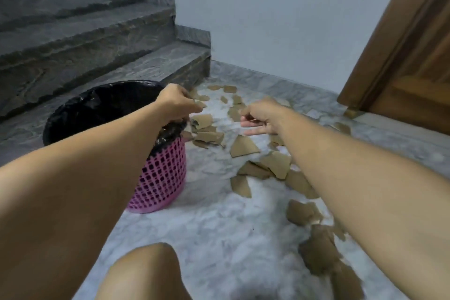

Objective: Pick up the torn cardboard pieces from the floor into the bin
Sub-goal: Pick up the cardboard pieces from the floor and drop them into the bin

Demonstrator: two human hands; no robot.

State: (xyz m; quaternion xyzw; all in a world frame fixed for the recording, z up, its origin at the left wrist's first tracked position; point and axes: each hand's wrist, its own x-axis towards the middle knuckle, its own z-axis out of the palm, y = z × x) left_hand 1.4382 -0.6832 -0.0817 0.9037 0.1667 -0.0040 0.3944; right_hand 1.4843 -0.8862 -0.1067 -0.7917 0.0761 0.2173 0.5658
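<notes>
Early collection step: left hand (176, 102) curled by the bin (160, 178) rim, contents unclear; right hand (261, 118) half-curled, seemingly empty, over scraps (243, 146); next, probably grasp one.

Home stairwell landing (stone stairs (97, 39), wooden door (414, 56))

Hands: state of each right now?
Left hand: closed on cardboard pieces by the bin rim.
Right hand: loosely curled, holding nothing visible.
</notes>
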